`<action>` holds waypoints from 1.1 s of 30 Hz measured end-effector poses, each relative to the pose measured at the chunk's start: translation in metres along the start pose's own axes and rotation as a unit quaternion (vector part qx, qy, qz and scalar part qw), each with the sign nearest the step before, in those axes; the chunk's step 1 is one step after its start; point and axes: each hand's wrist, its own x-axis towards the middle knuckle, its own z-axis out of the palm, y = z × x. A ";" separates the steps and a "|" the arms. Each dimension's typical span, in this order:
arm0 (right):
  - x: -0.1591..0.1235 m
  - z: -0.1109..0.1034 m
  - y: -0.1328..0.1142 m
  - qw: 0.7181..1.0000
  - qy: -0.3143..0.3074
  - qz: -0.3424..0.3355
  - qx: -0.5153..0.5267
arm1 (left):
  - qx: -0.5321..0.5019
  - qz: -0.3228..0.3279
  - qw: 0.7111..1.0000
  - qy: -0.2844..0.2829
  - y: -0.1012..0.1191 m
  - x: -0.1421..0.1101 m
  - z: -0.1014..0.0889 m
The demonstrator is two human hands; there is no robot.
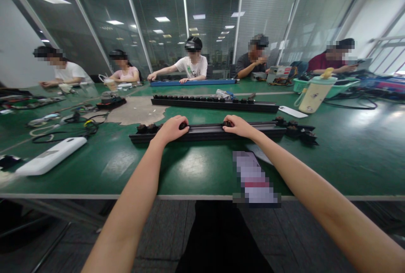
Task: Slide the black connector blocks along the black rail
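Observation:
A long black rail (205, 134) lies crosswise on the green table in front of me. My left hand (172, 130) is closed around a small black block (183, 125) at the rail's left-middle part. Further right, my right hand (238, 127) pinches another small dark block (227, 124) on the rail. Between the two hands the rail's grey channel shows bare. More black blocks (147, 128) sit at its left end, partly behind my left hand. Loose dark blocks (294, 128) lie at and beyond the right end. The fingertips' undersides are hidden.
Behind lies a second black rail (215, 101) lined with several blocks. A phone (256, 180) rests at the near edge, a white case (52, 156) and cables (66, 131) to the left. A cream bottle (316, 93) stands right. Several people sit across the table, one touching a blue rail (193, 82).

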 end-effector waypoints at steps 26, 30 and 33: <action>-0.006 -0.009 0.001 1.000 -0.013 0.012 -0.023 | 0.000 0.001 1.000 0.002 -0.001 0.000 0.001; -0.006 -0.009 0.002 0.999 -0.016 0.012 -0.032 | -0.004 0.004 1.000 0.002 -0.001 0.000 0.001; -0.006 -0.009 0.002 0.999 -0.015 0.013 -0.040 | -0.006 0.003 1.000 0.004 0.000 0.000 0.000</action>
